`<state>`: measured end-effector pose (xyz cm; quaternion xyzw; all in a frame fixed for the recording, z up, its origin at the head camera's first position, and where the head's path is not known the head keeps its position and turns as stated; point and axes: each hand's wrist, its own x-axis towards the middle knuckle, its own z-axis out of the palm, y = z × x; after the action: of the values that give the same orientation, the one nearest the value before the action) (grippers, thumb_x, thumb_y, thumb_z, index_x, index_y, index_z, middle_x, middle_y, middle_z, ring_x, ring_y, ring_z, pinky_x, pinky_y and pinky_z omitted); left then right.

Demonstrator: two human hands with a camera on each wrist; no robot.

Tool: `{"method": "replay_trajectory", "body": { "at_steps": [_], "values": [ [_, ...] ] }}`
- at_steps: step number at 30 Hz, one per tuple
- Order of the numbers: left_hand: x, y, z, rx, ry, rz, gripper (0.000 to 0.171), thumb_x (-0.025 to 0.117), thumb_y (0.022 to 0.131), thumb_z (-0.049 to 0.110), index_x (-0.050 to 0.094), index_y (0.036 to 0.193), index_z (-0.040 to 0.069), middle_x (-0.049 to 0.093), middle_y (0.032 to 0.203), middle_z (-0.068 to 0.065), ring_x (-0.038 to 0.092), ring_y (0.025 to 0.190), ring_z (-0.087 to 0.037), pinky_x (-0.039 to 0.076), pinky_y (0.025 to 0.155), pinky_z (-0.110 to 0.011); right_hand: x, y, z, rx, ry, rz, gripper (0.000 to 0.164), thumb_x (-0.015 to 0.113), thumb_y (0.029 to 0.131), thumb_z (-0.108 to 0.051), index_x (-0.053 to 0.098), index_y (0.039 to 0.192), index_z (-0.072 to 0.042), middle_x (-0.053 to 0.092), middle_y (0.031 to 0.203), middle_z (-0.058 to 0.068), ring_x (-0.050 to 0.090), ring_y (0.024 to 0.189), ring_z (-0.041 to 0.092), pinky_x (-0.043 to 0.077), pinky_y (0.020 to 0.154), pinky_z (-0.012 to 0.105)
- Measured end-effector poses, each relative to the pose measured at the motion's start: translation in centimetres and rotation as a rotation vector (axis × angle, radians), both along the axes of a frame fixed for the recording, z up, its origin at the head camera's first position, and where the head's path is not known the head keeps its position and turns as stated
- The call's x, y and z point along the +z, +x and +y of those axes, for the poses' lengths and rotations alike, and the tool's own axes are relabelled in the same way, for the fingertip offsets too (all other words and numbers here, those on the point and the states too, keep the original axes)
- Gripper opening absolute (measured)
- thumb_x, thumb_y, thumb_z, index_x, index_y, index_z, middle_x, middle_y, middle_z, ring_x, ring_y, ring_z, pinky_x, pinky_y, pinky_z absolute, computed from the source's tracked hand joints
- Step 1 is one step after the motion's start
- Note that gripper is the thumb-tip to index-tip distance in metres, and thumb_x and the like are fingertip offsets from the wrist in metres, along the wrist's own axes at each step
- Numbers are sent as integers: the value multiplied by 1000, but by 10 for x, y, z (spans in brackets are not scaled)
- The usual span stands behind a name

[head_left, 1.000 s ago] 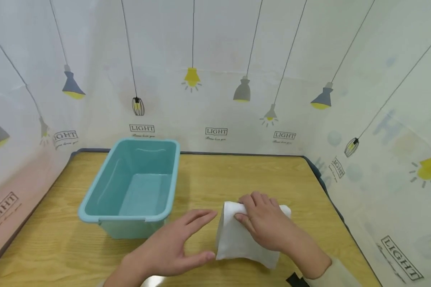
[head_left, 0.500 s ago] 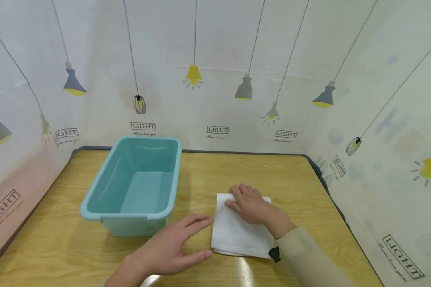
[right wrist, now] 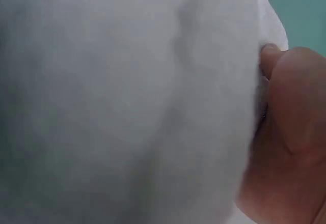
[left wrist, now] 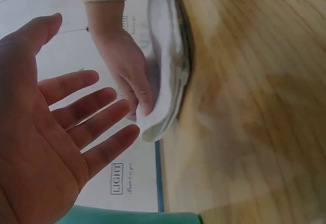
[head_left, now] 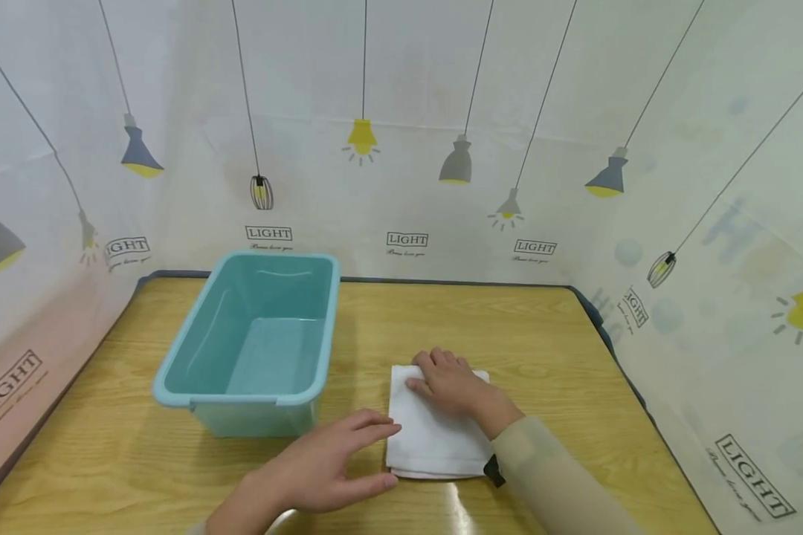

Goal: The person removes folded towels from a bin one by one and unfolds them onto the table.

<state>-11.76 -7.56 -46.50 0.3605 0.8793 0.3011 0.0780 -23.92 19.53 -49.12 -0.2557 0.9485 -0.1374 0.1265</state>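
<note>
Beige fabric is forming a sleeve (head_left: 549, 468) over the right forearm, with a small dark piece (head_left: 493, 471) sticking out at its side. Across from it, the left hand (head_left: 324, 464) is hovering above the desk (head_left: 549, 338); its fingers (left wrist: 111, 147) are spreading loosely, the thumb standing well apart from them, and they are holding nothing. Near those fingertips, a folded white cloth (head_left: 424, 446) is lying on the wood-grained surface, its layers showing along the near edge. The right hand (head_left: 451, 388) is gripping the far part of it, thumb pressing on top and fingers bending over the far edge. Farther left, a teal basin (head_left: 261, 417) is standing apart from the cloth. Behind it, a pale sheet (head_left: 334, 200) is showing printed lamps and "LIGHT" labels.
</note>
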Motion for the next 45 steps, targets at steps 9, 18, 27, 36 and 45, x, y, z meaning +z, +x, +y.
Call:
{"method": "replay_trajectory", "body": {
  "at_steps": [9, 18, 27, 36, 45],
  "values": [
    [-18, -9, 6, -19, 2, -25, 64, 58, 110, 61, 62, 156, 17, 63, 150, 5, 65, 133, -14, 58, 108, -42, 7, 2, 10, -21, -65, 47, 47, 59, 114, -43, 54, 151, -14, 56, 147, 17, 51, 143, 41, 37, 119, 65],
    [-22, -16, 5, 14, 55, -153, 62, 56, 111, 60, 62, 156, 17, 65, 146, 2, 66, 129, -19, 57, 109, -42, 21, 30, 71, 67, -255, 106, 28, 71, 109, -29, 70, 134, -16, 64, 126, 6, 63, 118, 26, 53, 104, 52],
    [-26, -22, 1, -12, 167, -170, 51, 65, 111, 44, 66, 150, 11, 70, 138, -3, 70, 125, -22, 58, 107, -41, 20, 63, 118, 78, -334, -83, 23, 71, 108, -18, 74, 130, -26, 60, 120, 2, 58, 101, 11, 53, 86, 30],
    [-25, -22, 1, -25, 189, -140, 45, 65, 113, 38, 68, 148, 11, 71, 136, -5, 71, 122, -23, 60, 104, -40, 8, 82, 136, 93, -355, -127, 45, 73, 101, -1, 78, 130, -35, 51, 128, 1, 54, 105, 14, 54, 87, 29],
    [-25, -22, 2, -24, 202, -158, 45, 61, 114, 39, 68, 148, 10, 71, 134, -5, 71, 121, -23, 61, 101, -38, 3, 83, 133, 102, -428, -61, 20, 81, 101, -27, 85, 119, -34, 53, 123, -3, 49, 106, 7, 51, 85, 28]
  ]
}}
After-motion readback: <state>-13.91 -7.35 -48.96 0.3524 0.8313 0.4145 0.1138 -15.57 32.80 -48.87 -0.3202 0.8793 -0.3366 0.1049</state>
